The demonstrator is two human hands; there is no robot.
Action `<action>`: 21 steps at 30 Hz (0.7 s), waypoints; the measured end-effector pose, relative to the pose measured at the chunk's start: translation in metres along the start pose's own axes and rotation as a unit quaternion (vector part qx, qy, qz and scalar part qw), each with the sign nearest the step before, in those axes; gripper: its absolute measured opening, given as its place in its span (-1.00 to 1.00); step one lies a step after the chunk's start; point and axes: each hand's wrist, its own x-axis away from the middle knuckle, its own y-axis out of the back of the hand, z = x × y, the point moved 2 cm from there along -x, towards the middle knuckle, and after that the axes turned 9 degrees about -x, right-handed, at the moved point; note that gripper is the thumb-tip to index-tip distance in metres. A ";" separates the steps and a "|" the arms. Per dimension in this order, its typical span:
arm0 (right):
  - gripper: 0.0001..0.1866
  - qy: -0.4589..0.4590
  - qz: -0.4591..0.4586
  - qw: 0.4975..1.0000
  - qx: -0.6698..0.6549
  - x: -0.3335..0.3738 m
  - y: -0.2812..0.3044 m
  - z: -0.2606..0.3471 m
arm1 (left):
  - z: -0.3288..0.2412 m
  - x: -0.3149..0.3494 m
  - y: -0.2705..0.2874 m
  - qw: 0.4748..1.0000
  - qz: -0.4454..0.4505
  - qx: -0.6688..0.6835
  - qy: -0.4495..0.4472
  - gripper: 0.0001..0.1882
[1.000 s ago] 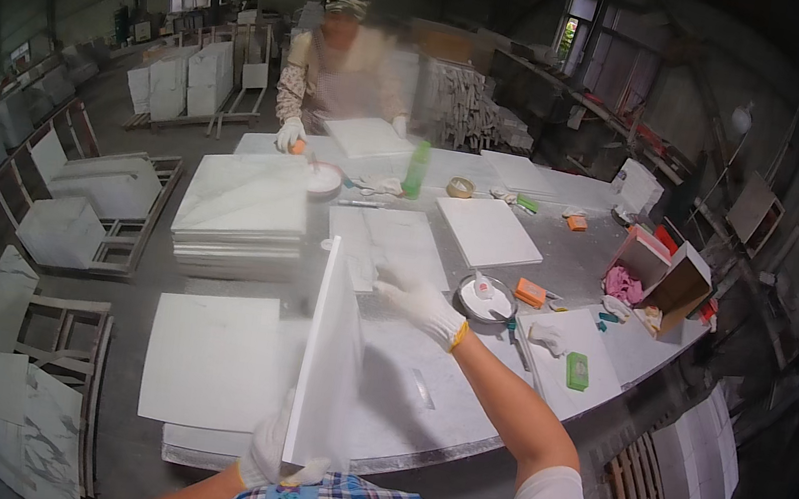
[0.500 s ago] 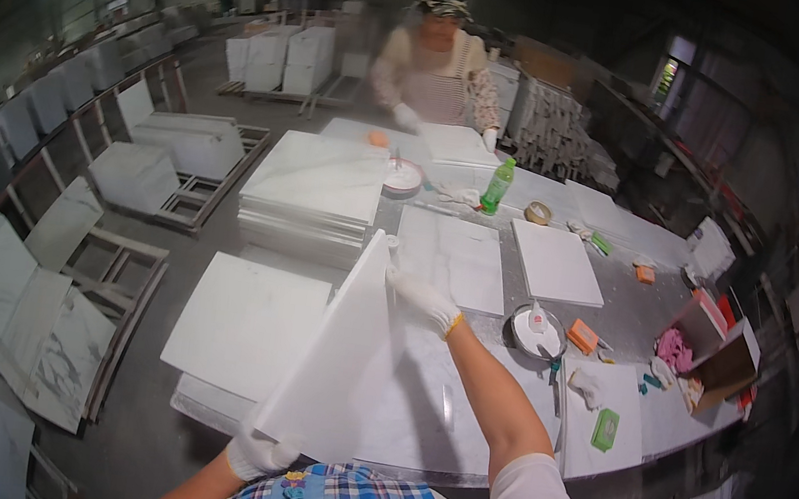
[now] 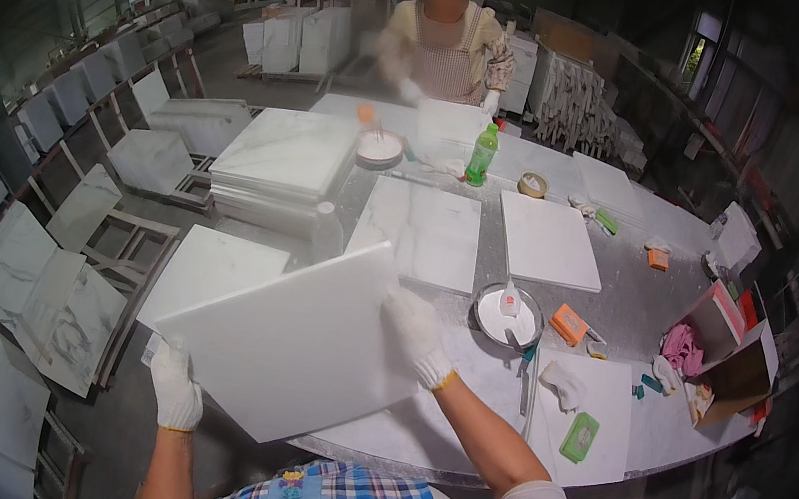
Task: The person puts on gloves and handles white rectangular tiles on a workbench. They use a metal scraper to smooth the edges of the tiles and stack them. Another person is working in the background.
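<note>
A white rectangular stone tile (image 3: pixel 296 342) is held up tilted in front of me, its broad face toward me. My left hand (image 3: pixel 175 387), in a white knitted glove, grips its left edge. On the right edge, my gloved right hand (image 3: pixel 416 338) is closed, its fingertips hidden behind the tile. Partly covered by the held tile, another white tile (image 3: pixel 216 266) lies at the left of the worktable. Beyond it stands a stack of veined tiles (image 3: pixel 281 153). Past the held tile's far edge, a grey-veined tile (image 3: pixel 422 232) lies flat, with a plain white tile (image 3: pixel 550 239) to its right.
A bowl of white paste (image 3: pixel 507 314) with a bottle sits right of my right hand, near an orange block (image 3: pixel 569 324) and a green block (image 3: pixel 581 438). A green bottle (image 3: pixel 482 154) stands farther back. Across the table works another person (image 3: pixel 447 44). Racks of slabs (image 3: pixel 50 294) line the left.
The held tile has swung from nearly edge-on to showing its broad face. My left hand has moved left and up with its edge; my right hand still grips the other side.
</note>
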 end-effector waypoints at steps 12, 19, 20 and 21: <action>-0.61 -0.116 -0.097 0.986 -0.063 0.111 0.024 0.017 | 0.069 0.023 -0.002 0.986 0.081 0.076 0.128 -0.88; -0.59 -0.182 -0.062 0.981 -0.011 0.130 0.037 -0.004 | 0.101 0.033 -0.009 0.973 0.096 0.081 0.193 -0.79; -0.59 -0.157 -0.058 0.986 -0.012 0.132 0.038 -0.007 | 0.110 0.032 -0.008 0.971 0.097 0.100 0.196 -0.77; -0.60 -0.157 -0.084 0.984 0.013 0.135 0.037 -0.010 | 0.121 0.031 -0.008 0.970 0.118 0.081 0.197 -0.75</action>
